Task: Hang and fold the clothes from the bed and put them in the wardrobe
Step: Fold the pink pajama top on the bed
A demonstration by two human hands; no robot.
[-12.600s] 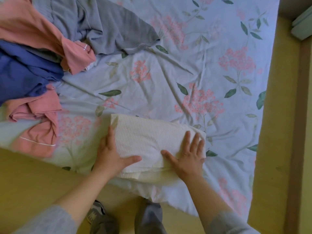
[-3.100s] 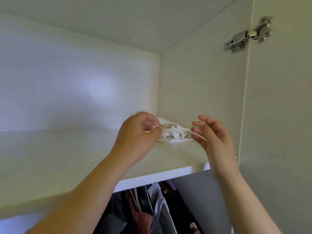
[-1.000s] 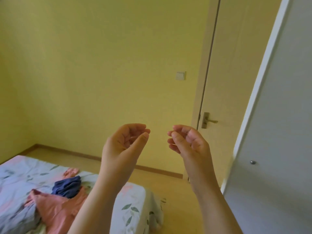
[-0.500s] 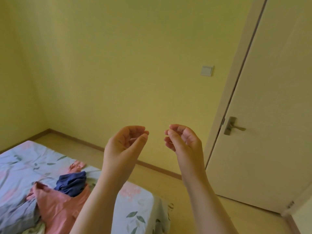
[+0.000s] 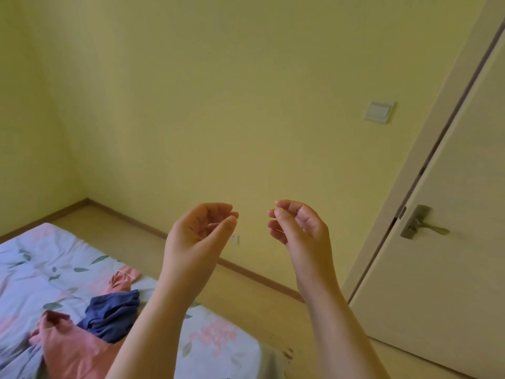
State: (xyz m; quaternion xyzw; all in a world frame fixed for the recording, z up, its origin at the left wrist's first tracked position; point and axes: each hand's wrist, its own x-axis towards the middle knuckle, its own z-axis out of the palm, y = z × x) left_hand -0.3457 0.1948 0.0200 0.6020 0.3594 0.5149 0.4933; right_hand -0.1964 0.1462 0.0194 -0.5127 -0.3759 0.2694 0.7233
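The bed (image 5: 54,258) with a floral sheet fills the lower left. On it lie a pink garment (image 5: 73,348), a dark blue garment (image 5: 112,315) and a grey-blue one (image 5: 16,362) at the left edge. My left hand (image 5: 199,236) and my right hand (image 5: 297,228) are raised in mid-air in front of me, well above the bed. Both have loosely curled fingers and hold nothing. The wardrobe is out of view.
A yellow wall is ahead, with a light switch (image 5: 378,112). A closed cream door (image 5: 451,242) with a metal handle (image 5: 420,221) stands on the right. Wooden floor (image 5: 246,296) runs between the bed and the wall.
The view has swung left from the wardrobe towards the bed and the door. My hands stay raised and empty, a little further apart than half a second ago.
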